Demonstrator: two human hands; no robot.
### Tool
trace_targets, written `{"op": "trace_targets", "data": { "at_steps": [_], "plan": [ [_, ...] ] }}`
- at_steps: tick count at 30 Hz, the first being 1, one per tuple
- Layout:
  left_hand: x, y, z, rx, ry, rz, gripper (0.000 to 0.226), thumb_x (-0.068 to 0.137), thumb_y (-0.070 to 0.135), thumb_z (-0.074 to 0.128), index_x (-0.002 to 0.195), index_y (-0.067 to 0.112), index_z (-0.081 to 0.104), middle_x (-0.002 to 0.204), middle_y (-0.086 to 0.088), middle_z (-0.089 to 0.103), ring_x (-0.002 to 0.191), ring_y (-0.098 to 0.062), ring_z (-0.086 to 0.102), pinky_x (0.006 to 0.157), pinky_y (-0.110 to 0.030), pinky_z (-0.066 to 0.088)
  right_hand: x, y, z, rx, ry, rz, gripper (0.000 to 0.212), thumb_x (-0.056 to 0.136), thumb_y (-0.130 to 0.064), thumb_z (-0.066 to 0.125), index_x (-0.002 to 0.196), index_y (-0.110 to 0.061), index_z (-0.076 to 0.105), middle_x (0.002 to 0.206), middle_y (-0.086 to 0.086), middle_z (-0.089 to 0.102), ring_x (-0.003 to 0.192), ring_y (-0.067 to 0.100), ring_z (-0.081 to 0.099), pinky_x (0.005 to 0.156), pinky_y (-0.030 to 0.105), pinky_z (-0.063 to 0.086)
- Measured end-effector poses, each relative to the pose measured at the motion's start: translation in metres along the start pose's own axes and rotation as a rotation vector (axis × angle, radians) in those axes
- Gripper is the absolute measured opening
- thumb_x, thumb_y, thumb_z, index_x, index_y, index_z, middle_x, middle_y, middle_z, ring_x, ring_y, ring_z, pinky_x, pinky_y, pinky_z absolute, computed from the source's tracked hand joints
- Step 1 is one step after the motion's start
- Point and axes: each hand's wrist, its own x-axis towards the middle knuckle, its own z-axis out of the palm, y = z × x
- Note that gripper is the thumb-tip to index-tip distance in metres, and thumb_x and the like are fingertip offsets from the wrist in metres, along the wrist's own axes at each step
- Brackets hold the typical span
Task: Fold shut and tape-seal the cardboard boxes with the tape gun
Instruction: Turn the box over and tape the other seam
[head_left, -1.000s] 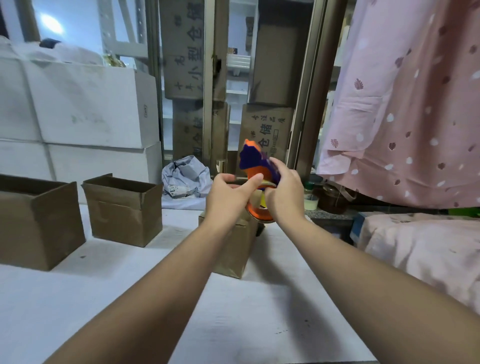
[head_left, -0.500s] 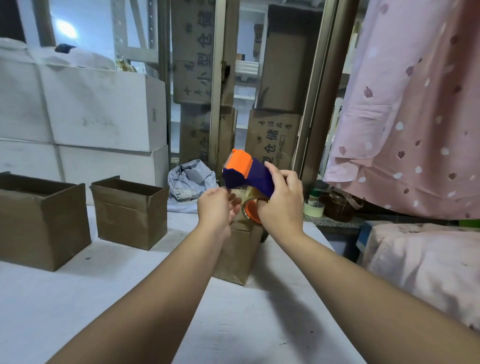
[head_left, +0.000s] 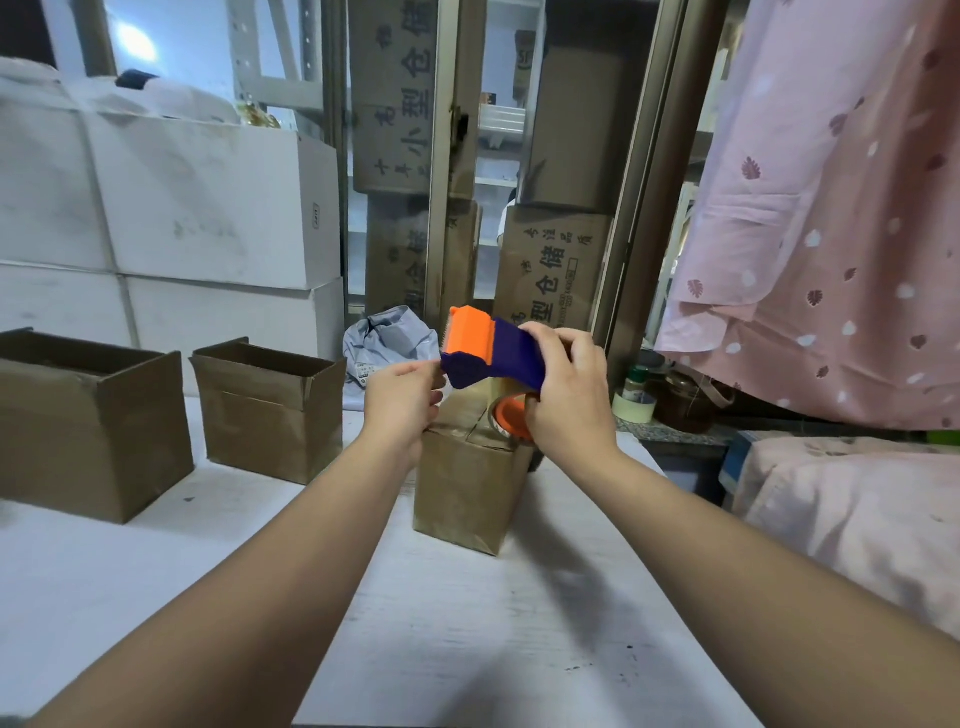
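Orange-and-purple tape gun (head_left: 493, 353), gripped by the right hand (head_left: 566, 405), has tipped flatter above the closed box (head_left: 462, 499) near the desk's (head_left: 467, 649) far edge; left hand (head_left: 400, 400) now pinches its front end.

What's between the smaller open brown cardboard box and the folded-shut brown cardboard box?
Head view: only bare white tabletop; the left hand reaches over that gap.

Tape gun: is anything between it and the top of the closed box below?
Nothing visible. The right hand holds the tape gun over the closed box; fingers of the left hand pinch at its front end.
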Motion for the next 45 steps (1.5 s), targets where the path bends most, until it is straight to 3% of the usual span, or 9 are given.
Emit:
{"op": "trace_targets", "data": {
  "at_steps": [7, 10, 15, 22, 32, 36, 40, 42, 45],
  "plan": [
    [0.005, -0.001, 0.000, 0.117, 0.003, 0.014, 0.016, 0.092, 0.021, 0.058, 0.093, 0.007, 0.067, 0.073, 0.002, 0.057, 0.060, -0.010, 0.042, 0.057, -0.022, 0.036, 0.003, 0.011, -0.003, 0.032, -0.114, 0.063, 0.070, 0.075, 0.003, 0.054, 0.136, -0.027, 0.038, 0.119, 0.005, 0.049, 0.108, 0.027, 0.049, 0.091, 0.048, 0.045],
    [0.007, -0.008, 0.000, 0.177, -0.002, 0.061, 0.018, 0.093, 0.021, 0.058, 0.084, 0.009, 0.068, 0.072, 0.004, 0.058, 0.063, -0.009, 0.046, 0.062, -0.024, 0.039, 0.000, 0.017, -0.005, 0.049, -0.135, 0.097, 0.073, 0.075, 0.000, 0.058, 0.138, -0.029, 0.034, 0.122, 0.004, 0.049, 0.109, 0.028, 0.050, 0.093, 0.048, 0.045],
    [0.021, -0.021, 0.000, 0.388, 0.039, 0.174, 0.030, 0.095, 0.027, 0.055, 0.069, 0.015, 0.066, 0.067, -0.001, 0.059, 0.070, -0.018, 0.052, 0.069, -0.029, 0.041, -0.004, 0.018, -0.003, 0.123, -0.148, 0.160, 0.073, 0.078, -0.005, 0.062, 0.143, -0.024, 0.032, 0.127, 0.003, 0.045, 0.114, 0.021, 0.046, 0.092, 0.028, 0.039],
    [0.032, -0.027, -0.004, 0.740, 0.055, 0.316, 0.033, 0.097, 0.033, 0.050, 0.084, 0.009, 0.069, 0.078, -0.007, 0.066, 0.079, -0.022, 0.060, 0.066, -0.030, 0.041, -0.001, 0.013, -0.004, 0.288, -0.121, 0.303, 0.060, 0.075, -0.002, 0.063, 0.129, -0.021, 0.045, 0.115, 0.000, 0.047, 0.100, 0.016, 0.046, 0.080, 0.023, 0.036],
    [0.041, -0.020, -0.021, 0.538, 0.065, 0.276, 0.028, 0.096, 0.025, 0.052, 0.078, 0.011, 0.067, 0.084, -0.004, 0.069, 0.090, -0.018, 0.066, 0.083, -0.030, 0.048, 0.012, -0.007, -0.007, 0.251, -0.182, 0.304, 0.058, 0.076, -0.006, 0.064, 0.126, -0.027, 0.043, 0.115, 0.000, 0.053, 0.097, 0.020, 0.053, 0.083, 0.039, 0.052],
    [0.045, -0.017, -0.028, 0.559, -0.007, 0.243, 0.029, 0.096, 0.027, 0.052, 0.072, 0.015, 0.064, 0.085, -0.005, 0.069, 0.091, -0.020, 0.066, 0.091, -0.040, 0.050, 0.004, -0.014, -0.003, 0.320, -0.191, 0.388, 0.047, 0.074, -0.008, 0.064, 0.112, -0.028, 0.042, 0.105, -0.001, 0.055, 0.091, 0.021, 0.055, 0.075, 0.034, 0.051],
    [0.043, -0.020, -0.030, 0.451, -0.128, 0.165, 0.031, 0.098, 0.020, 0.049, 0.073, 0.009, 0.062, 0.083, -0.007, 0.065, 0.094, -0.027, 0.065, 0.085, -0.039, 0.052, 0.003, -0.017, -0.003, 0.473, -0.190, 0.565, 0.045, 0.075, -0.006, 0.062, 0.111, -0.024, 0.042, 0.090, -0.006, 0.052, 0.087, 0.020, 0.054, 0.071, 0.034, 0.050],
    [0.040, -0.018, -0.029, 0.385, -0.156, 0.122, 0.029, 0.099, 0.017, 0.048, 0.074, 0.007, 0.060, 0.083, -0.010, 0.064, 0.086, -0.022, 0.064, 0.078, -0.030, 0.051, 0.004, -0.016, -0.005, 0.546, -0.226, 0.634, 0.046, 0.073, -0.007, 0.064, 0.110, -0.023, 0.043, 0.088, -0.006, 0.052, 0.086, 0.020, 0.054, 0.075, 0.038, 0.053],
    [0.037, -0.012, -0.029, 0.389, -0.180, 0.087, 0.026, 0.099, 0.017, 0.048, 0.078, 0.008, 0.060, 0.085, -0.009, 0.063, 0.079, -0.017, 0.062, 0.080, -0.030, 0.052, 0.007, -0.014, -0.008, 0.617, -0.274, 0.720, 0.042, 0.072, -0.008, 0.065, 0.106, -0.022, 0.044, 0.091, 0.000, 0.054, 0.082, 0.022, 0.054, 0.065, 0.035, 0.048]
  ]
}}
